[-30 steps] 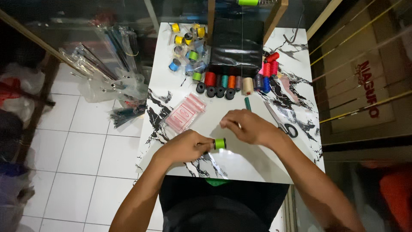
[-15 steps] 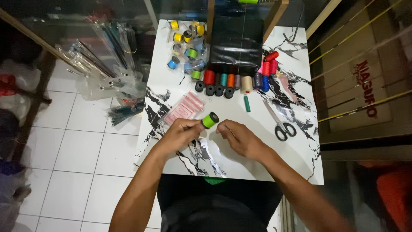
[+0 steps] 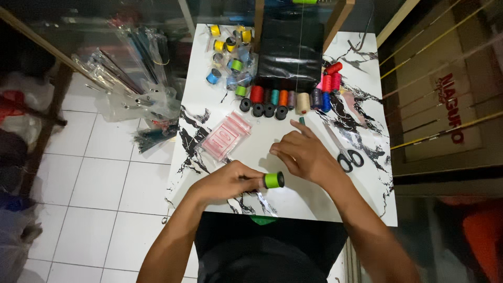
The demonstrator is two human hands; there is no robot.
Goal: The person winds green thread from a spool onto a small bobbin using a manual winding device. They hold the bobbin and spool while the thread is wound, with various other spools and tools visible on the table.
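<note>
Green thread on a small spool (image 3: 273,180) sits pinched at the fingertips of the left hand (image 3: 226,182), whose grip is closed around the spool's near end; the spool lies on its side just above the marble-patterned bench (image 3: 209,105), close to the near edge at about 6 o'clock. Just beyond it, toward 1 o'clock from the spool, the right hand (image 3: 306,156) hovers palm down with its fingers loosely curled and pointing to 10 o'clock; its grip holds nothing that can be made out, though a fine thread would be too thin to see.

At 10 o'clock from the left hand lies a small clear bag with pink contents (image 3: 225,135). Scissors with black handles (image 3: 346,154) lie at 3 o'clock from the right hand, blades pointing away. Farther out, a row of spools (image 3: 285,99) in red, teal, orange, cream and blue stands across the middle of the bench, with black ones in front. Behind the row sits a black box (image 3: 291,52), and at 11 o'clock a loose cluster of yellow, green and blue spools (image 3: 230,50) lies by the far corner.
</note>
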